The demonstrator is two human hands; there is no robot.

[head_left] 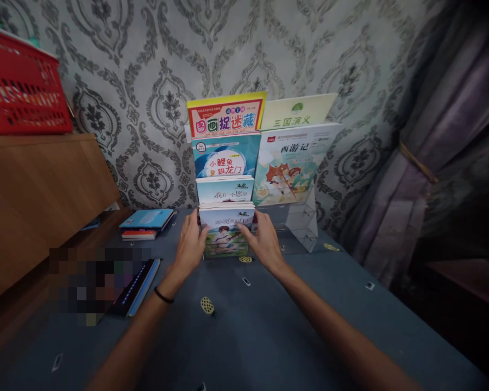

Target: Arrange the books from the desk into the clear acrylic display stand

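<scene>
Both my hands grip the sides of a small stack of picture books (227,231) at the lowest front tier of a clear tiered book rack (307,220). My left hand (190,241) holds the left edge, thumb on the front cover. On the right edge, my right hand (264,239) does the same. Behind this stack rises a pale blue book (224,190), then a teal book with a fish-and-wave title (228,155), then a yellow-topped book (228,117). The right column holds a Journey-style illustrated book (295,163) and a pale green book (301,111) behind it.
Blue books (146,218) lie stacked on the blue patterned cloth (248,336) at left. Nearer, a dark book (134,288) lies beside a blurred patch. A red basket (24,81) stands on a wooden cabinet (44,201). A tied curtain (407,179) hangs at right, patterned wallpaper behind.
</scene>
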